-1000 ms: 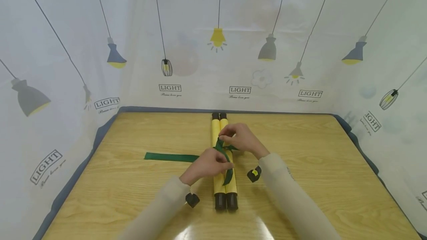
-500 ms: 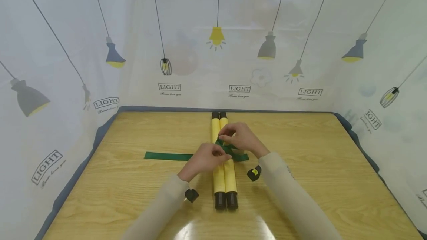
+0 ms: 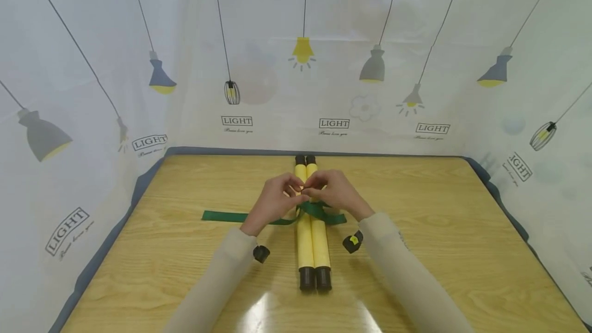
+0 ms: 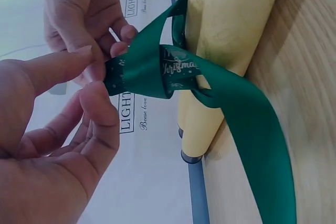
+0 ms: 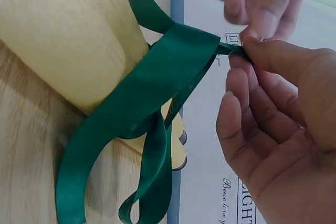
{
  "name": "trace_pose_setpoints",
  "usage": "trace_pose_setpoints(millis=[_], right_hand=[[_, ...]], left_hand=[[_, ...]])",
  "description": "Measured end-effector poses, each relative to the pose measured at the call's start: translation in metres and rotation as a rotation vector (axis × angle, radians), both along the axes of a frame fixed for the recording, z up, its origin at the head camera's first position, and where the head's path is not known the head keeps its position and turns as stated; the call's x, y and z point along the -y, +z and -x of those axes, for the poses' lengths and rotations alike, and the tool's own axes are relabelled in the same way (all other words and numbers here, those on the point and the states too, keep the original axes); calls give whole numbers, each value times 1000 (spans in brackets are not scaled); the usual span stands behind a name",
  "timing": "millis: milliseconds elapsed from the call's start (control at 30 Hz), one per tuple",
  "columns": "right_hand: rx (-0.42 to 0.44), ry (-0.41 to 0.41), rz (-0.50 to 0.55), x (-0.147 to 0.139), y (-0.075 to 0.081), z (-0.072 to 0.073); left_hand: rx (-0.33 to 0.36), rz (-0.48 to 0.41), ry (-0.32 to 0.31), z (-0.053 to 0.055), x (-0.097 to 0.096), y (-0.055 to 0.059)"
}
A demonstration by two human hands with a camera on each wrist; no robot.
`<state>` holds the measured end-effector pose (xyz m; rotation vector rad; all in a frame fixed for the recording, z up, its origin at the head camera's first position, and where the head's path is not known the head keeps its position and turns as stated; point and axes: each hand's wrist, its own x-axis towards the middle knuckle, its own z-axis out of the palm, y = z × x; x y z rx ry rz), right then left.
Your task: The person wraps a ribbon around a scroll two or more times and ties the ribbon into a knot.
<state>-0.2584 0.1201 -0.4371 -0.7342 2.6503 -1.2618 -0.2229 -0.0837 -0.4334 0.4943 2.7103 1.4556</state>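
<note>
Two yellow tubes with black end caps, a left tube (image 3: pixel 305 245) and a right tube (image 3: pixel 320 245), lie side by side on the table. A green ribbon (image 3: pixel 226 216) printed with "Christmas" lettering crosses them, looped over itself. My right hand (image 3: pixel 339 191) pinches a folded part of the ribbon (image 5: pixel 136 82) between thumb and index finger above the tubes. Close against it is my left hand (image 3: pixel 275 199), its thumb and index finger (image 4: pixel 100 103) apart beside the pinched ribbon. One ribbon tail stretches left on the table, another lies right of the tubes.
A wood-grain table (image 3: pixel 162 271) carries everything. Behind and beside it hangs a white backdrop (image 3: pixel 277 132) printed with lamps. A small black object (image 3: pixel 261 254) sits by the left wrist, and a black-and-yellow one (image 3: pixel 353 241) by the right.
The ribbon tail that lay toward the front of the tubes now lies to their right. My left hand has let go of it and moved up beside my right hand, which stays nearly still.
</note>
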Motion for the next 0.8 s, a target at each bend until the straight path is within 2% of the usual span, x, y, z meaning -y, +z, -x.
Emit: trace_pose_setpoints(millis=[300, 667, 800], right_hand=[[45, -46, 25, 1, 0, -5], [128, -75, 72, -4, -2, -8], [139, -46, 19, -9, -7, -8]], left_hand=[[-24, -5, -17, 6, -7, -9], [-5, -18, -31, 9, -4, -11], [2, -38, -33, 11, 1, -13]])
